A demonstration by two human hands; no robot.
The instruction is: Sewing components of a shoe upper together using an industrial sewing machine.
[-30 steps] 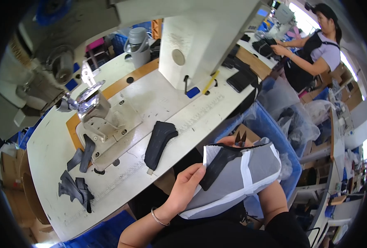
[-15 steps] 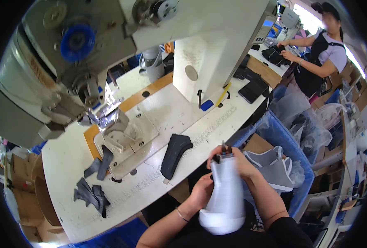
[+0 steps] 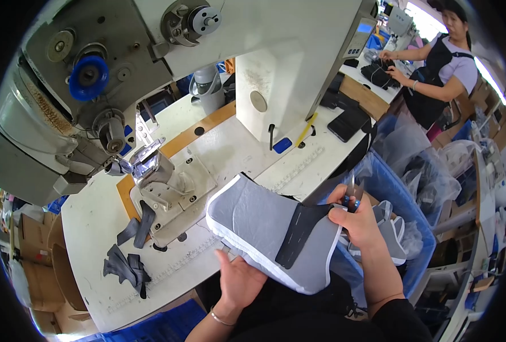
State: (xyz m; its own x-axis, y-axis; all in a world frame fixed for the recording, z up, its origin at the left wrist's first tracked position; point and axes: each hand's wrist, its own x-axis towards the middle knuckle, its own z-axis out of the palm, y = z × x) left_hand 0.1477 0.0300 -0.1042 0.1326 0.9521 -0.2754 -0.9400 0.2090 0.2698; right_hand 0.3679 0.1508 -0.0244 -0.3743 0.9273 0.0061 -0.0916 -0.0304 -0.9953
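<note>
Boot upper (image 3: 253, 211) hides a good part of the bench (image 3: 93, 228) from view, and a small pale tab peeks out beneath its lower left edge, the rest of that piece covered. The fingertips of the left hand (image 3: 240, 283) vanish behind the upper, so I cannot tell how firmly they bear it. The handles of the scissors (image 3: 352, 196) are mostly lost in the right hand (image 3: 358, 222); only the blades, pointing up, and some blue near the fingers show. The sewing machine (image 3: 287, 62) is cut off at the top, and the contents of the plastic bags at the right are hard to make out.

The upper is held in front of the body, partly over the near edge of the bench. It is grey, slightly wrinkled, and bordered in white, with a thicker white band along its lower left side. A black strip (image 3: 294, 239) with pale dashes runs across it, bending toward the right hand.

The left hand is spread, palm up, thumb well away from the fingers. The right hand pinches the upper's upper right edge while keeping the scissors. More grey pieces (image 3: 392, 239) lie in the blue bin (image 3: 426, 251) beyond.
</note>
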